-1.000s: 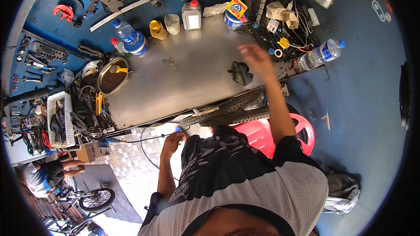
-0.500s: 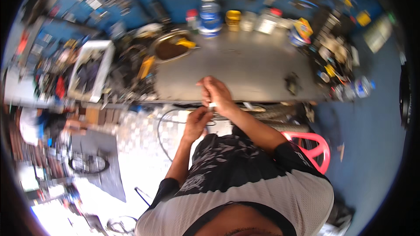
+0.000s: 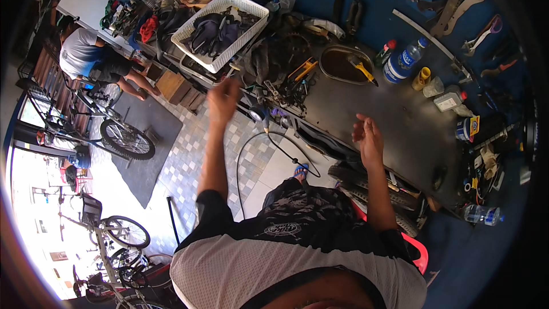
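My left hand (image 3: 223, 100) is raised beside the front edge of the workbench, below a white plastic basket (image 3: 219, 64) of dark parts and cables. Motion smears its fingers, so what they do is unclear. A round pressure gauge (image 3: 258, 114) with a black hose (image 3: 238, 163) hangs at the bench edge to its right. Over the front of the metal bench top (image 3: 394, 114) is my right hand (image 3: 369, 139), its fingers loosely bent and apart, with nothing visible in them. An oval pan (image 3: 337, 64) holding a yellow-handled brush (image 3: 363, 70) lies farther back.
Bottles and jars, among them a blue-labelled water bottle (image 3: 404, 63), line the bench's back. Bicycle tyres (image 3: 394, 197) lie under its front edge. Behind me at right is a red stool (image 3: 416, 252). Another person (image 3: 86, 51) bends by a bicycle (image 3: 123, 139) on a dark mat at left.
My hands, close together at the bench edge before, have moved apart, left hand toward the basket and right hand to the right. The view has turned left, bringing the other person and bicycles into sight.
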Tool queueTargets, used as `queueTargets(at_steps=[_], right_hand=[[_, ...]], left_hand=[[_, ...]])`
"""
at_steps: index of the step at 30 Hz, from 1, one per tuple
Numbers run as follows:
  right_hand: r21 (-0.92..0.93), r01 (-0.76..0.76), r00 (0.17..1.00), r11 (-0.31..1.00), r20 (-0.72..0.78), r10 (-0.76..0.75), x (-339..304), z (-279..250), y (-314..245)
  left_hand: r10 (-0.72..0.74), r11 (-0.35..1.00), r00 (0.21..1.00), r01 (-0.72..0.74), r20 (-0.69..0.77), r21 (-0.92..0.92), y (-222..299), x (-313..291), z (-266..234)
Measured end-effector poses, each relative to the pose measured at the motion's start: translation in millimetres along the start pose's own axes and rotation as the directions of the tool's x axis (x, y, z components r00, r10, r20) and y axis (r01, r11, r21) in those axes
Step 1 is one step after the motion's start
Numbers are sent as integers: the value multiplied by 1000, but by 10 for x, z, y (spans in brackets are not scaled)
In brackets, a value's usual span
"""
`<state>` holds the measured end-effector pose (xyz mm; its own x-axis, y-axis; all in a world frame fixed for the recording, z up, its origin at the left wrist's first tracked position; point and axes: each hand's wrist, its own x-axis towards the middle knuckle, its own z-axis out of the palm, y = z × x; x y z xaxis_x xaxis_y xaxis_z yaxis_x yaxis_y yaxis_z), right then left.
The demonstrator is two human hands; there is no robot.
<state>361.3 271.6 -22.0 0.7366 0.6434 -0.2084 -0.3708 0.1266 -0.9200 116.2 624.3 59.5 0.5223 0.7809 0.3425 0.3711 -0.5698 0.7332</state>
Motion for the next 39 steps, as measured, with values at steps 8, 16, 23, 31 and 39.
queueTargets(at_steps=[8,16,23,31,39], right_hand=[[-110,-68,980,992,-192,46,-404,-420,269],[-269,56,923,962,-353,-152,-886,-943,196],[-378,-215,850,901,-527,-18,-1257,-1621,-238],[-576,-281,732,767,-646,-216,-1662,-2708,-613],[-593,-366,679,717,-697,-230,-1937,-3518,-808]], left_hand=[[96,738,981,-184,169,649,-1310,1786,-485],[-35,596,995,95,-92,797,-794,1575,0],[287,941,947,-308,147,144,453,731,922],[303,953,823,-244,480,-182,1777,-880,2252],[257,966,667,-147,699,-215,2470,-1861,2831]])
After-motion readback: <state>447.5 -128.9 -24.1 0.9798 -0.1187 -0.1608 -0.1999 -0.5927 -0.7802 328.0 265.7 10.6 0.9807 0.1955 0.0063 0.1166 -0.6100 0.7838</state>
